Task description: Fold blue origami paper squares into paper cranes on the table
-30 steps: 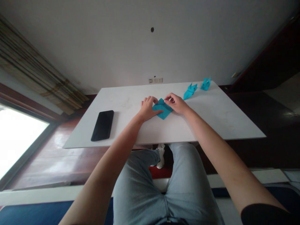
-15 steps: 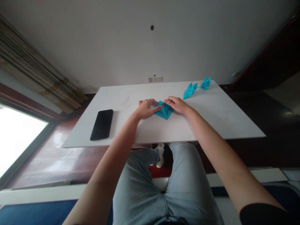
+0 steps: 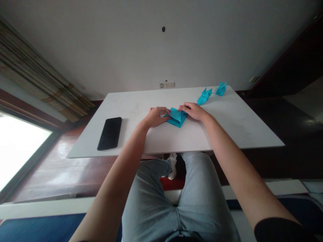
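Note:
A blue sheet of folded origami paper lies on the white table in front of me, a raised flap showing on its near side. My left hand grips its left edge, thumb at the front and fingers behind. On the opposite side my right hand has its fingers closed on the upper right edge. Beyond the right hand stands a folded blue paper figure with pointed tips. A second blue paper figure sits farther back to the right.
A black phone-like tablet lies on the table's left part. Behind the table, the wall carries power sockets. My legs are under the near edge; a patterned curtain hangs at the left.
A flap of the paper has lifted and opened, where the paper lay flatter with creases fanning out before. The right hand has shifted slightly right and away from me; the left has barely moved.

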A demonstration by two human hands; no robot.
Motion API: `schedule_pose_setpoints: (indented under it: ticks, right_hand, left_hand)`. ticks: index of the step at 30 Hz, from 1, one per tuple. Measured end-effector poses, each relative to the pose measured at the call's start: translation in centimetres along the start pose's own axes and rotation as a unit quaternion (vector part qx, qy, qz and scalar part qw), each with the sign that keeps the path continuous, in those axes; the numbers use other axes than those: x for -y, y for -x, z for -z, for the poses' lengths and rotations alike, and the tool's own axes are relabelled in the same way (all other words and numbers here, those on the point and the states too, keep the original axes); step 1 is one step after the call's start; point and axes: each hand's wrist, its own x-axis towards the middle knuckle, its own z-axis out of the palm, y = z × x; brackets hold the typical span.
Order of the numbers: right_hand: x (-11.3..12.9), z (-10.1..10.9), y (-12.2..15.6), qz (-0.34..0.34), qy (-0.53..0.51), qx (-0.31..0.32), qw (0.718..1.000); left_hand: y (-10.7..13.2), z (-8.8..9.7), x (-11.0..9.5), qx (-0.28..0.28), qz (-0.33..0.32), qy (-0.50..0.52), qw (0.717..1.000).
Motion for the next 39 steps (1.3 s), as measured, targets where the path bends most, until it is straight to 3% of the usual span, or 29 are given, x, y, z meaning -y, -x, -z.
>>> schedule_pose_setpoints:
  ticks: [9,19,28,32,39]
  right_hand:
    - [0.1,0.3,0.1,-0.012,-0.037,-0.001,0.999]
    - [-0.8,-0.2,-0.3,-0.019,-0.025,-0.017,0.999]
    - [-0.1,0.5,0.7,0.024,-0.037,0.044,0.998]
    - [0.8,0.5,0.8,0.009,-0.016,0.075,0.997]
    - [-0.2,-0.3,-0.3,0.049,0.058,0.007,0.997]
  left_hand:
    - [-0.3,0.0,0.7,-0.065,-0.003,-0.033,0.997]
    - [-0.2,-1.2,-0.5,-0.091,0.016,-0.054,0.994]
    - [-0.5,-1.2,-0.6,-0.105,0.021,-0.115,0.988]
    - [-0.6,-1.2,-0.4,-0.099,0.024,-0.135,0.986]
    - [-0.8,-1.2,-0.3,-0.105,0.036,-0.121,0.986]
